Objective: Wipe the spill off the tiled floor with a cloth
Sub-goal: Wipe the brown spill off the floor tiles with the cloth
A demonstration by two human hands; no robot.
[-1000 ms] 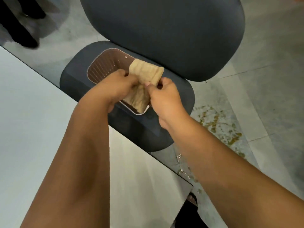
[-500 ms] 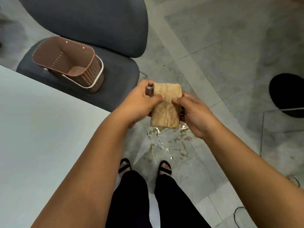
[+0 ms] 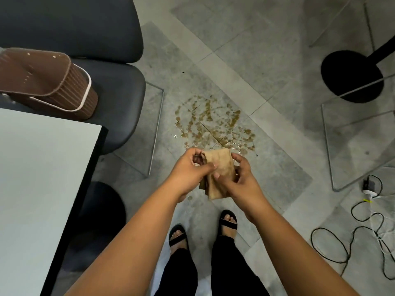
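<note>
Person stands over brown spill (image 3: 215, 124) on tiled floor (image 3: 267, 60), not yet wiped. Left hand (image 3: 190, 171) and right hand (image 3: 241, 178) pinch folded tan cloth (image 3: 220, 167) at opposite edges, fingers curled, apparently readying pad before crouching. Basket (image 3: 49, 82) sits on chair (image 3: 119, 103), far left.

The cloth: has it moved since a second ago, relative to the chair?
Yes. The cloth, held in both hands, has left the basket on the chair and now hangs over the floor by the spill.
</note>
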